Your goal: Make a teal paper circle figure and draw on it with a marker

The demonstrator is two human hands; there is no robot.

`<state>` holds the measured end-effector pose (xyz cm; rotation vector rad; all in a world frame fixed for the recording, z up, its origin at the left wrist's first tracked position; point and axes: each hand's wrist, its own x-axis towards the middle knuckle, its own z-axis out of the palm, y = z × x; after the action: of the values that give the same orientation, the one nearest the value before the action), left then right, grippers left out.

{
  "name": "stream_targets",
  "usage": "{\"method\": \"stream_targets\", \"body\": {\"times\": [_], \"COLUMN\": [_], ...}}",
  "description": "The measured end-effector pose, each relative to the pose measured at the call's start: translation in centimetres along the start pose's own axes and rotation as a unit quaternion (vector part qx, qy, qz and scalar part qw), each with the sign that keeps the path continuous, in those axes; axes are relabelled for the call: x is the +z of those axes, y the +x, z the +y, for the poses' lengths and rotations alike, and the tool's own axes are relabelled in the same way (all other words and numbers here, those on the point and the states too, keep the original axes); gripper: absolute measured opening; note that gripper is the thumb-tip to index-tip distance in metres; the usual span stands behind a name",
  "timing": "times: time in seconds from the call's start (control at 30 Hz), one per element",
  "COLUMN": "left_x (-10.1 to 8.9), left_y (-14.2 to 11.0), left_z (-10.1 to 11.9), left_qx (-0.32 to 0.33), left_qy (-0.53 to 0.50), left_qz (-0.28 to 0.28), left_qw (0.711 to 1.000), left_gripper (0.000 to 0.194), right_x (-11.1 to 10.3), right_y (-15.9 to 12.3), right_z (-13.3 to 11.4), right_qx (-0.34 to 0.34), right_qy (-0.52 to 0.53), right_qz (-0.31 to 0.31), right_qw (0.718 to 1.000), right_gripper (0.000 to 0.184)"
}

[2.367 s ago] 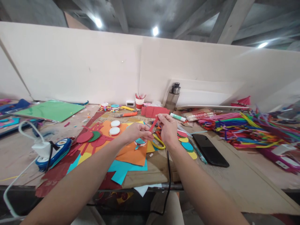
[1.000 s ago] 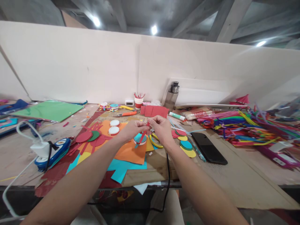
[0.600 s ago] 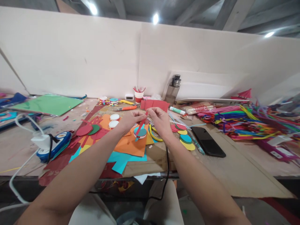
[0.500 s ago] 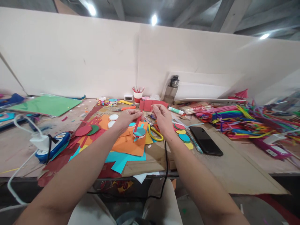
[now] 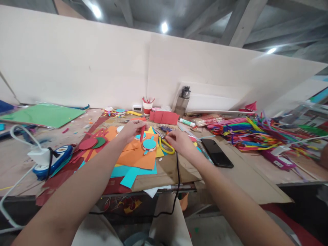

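Note:
My left hand point(image 5: 132, 131) is closed in a pinch on a narrow red paper strip point(image 5: 142, 134), which hangs down from its fingertips. Just below the strip lies a white disc with a blue paper top point(image 5: 149, 145) and blue tabs, on orange paper point(image 5: 138, 160). Another blue-topped disc point(image 5: 140, 137) is partly hidden near the left hand. My right hand point(image 5: 178, 139) has its fingertips pressed together above the yellow scissors handles point(image 5: 170, 151); whether anything small is between them cannot be made out.
A black phone point(image 5: 217, 152) lies to the right, with a heap of pipe cleaners point(image 5: 241, 128) beyond. Folded red paper point(image 5: 164, 117), a glue stick point(image 5: 187, 122), a bottle point(image 5: 182, 101) and a cup point(image 5: 148, 106) stand or lie behind. A black cable point(image 5: 177, 184) hangs over the front edge.
My left hand has moved left and slightly down in view with the red strip, uncovering the blue-topped disc. The right hand is lower, by the scissors handles. The view has shifted a little.

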<state>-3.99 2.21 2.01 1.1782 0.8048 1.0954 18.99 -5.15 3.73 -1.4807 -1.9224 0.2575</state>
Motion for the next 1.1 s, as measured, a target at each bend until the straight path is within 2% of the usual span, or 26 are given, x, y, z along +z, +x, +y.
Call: {"method": "stream_targets", "body": {"times": [0.07, 0.13, 0.23, 0.33, 0.47, 0.53, 0.63, 0.73, 0.83, 0.97, 1.1], "left_x": [0.1, 0.3, 0.8, 1.3, 1.5, 1.3, 0.9, 0.8, 1.0, 1.2, 1.2], "left_y": [0.0, 0.0, -0.3, -0.6, -0.8, -0.7, -0.4, -0.2, -0.4, -0.5, -0.4], "left_z": [-0.4, -0.6, -0.7, -0.4, -0.5, -0.9, -1.6, -1.9, -1.7, -1.6, -1.8], "left_qx": [-0.012, -0.013, -0.022, -0.048, -0.067, -0.068, -0.056, -0.045, -0.047, -0.061, -0.062], "left_qy": [0.038, 0.064, 0.100, 0.135, 0.146, 0.165, 0.202, 0.224, 0.234, 0.225, 0.237], "left_qz": [-0.022, -0.030, -0.027, -0.040, -0.093, -0.109, -0.117, -0.122, -0.116, -0.119, -0.124], "left_qw": [0.999, 0.997, 0.994, 0.989, 0.983, 0.978, 0.971, 0.966, 0.964, 0.965, 0.962], "left_gripper": [0.033, 0.032, 0.031, 0.029, 0.026, 0.024, 0.022, 0.022, 0.023, 0.020, 0.019], "right_x": [1.2, 1.7, 1.7, 1.3, 1.1, 1.1, 1.2, 1.6, 2.6, 4.1, 4.5], "right_y": [-0.7, -0.9, -0.7, -0.5, -0.6, -0.6, -0.6, -0.8, -1.2, -0.7, 0.6], "right_z": [0.0, 0.1, 0.6, 0.7, 0.0, -0.3, -0.5, -0.6, -1.3, -2.6, -3.2], "right_qx": [0.003, 0.024, 0.072, 0.083, 0.048, 0.038, 0.037, 0.010, -0.019, 0.025, 0.066], "right_qy": [-0.139, -0.253, -0.340, -0.350, -0.395, -0.414, -0.426, -0.441, -0.431, -0.419, -0.396], "right_qz": [-0.030, -0.039, -0.080, -0.109, -0.081, -0.088, -0.104, -0.092, -0.138, -0.183, -0.205], "right_qw": [0.990, 0.966, 0.934, 0.927, 0.914, 0.905, 0.898, 0.893, 0.892, 0.889, 0.893], "right_gripper": [0.013, 0.022, 0.035, 0.039, 0.040, 0.038, 0.037, 0.035, 0.033, 0.036, 0.034]}}
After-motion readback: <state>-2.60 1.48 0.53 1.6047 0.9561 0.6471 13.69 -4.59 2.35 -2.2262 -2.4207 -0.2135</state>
